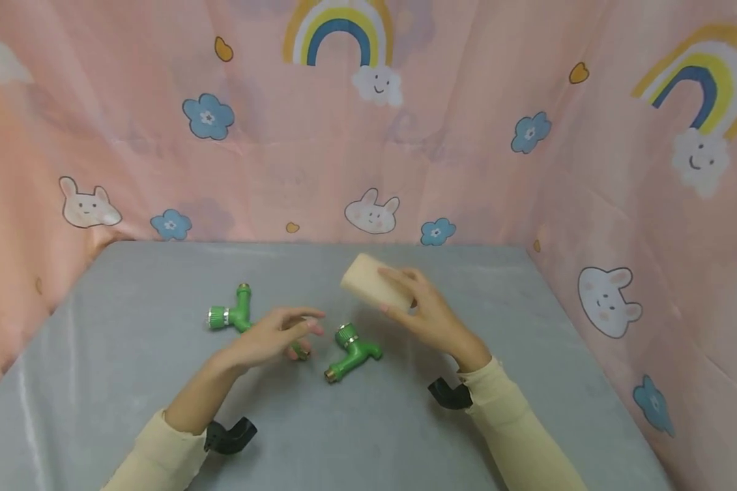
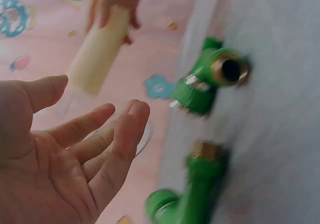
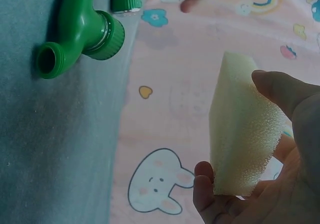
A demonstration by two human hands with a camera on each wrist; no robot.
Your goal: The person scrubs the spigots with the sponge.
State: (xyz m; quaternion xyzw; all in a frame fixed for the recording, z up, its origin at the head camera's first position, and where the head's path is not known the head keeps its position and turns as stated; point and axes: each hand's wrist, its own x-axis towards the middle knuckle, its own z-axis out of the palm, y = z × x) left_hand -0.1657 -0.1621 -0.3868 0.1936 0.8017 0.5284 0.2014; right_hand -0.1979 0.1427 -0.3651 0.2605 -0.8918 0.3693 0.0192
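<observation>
A cream sponge block is held above the table in my right hand. In the right wrist view, thumb and fingers grip the porous sponge from opposite sides. My left hand hovers with loosely bent fingers and nothing in its palm, as the left wrist view shows. A green tap with a ribbed knob and brass threaded end lies between the hands. Another green tap lies by the left hand, partly hidden behind it. A brass end shows beneath those fingers; which tap it belongs to I cannot tell.
A grey cloth covers the table. Pink printed curtains stand along its back and sides. Black curved mounts stick out from both wrists, close to the tabletop.
</observation>
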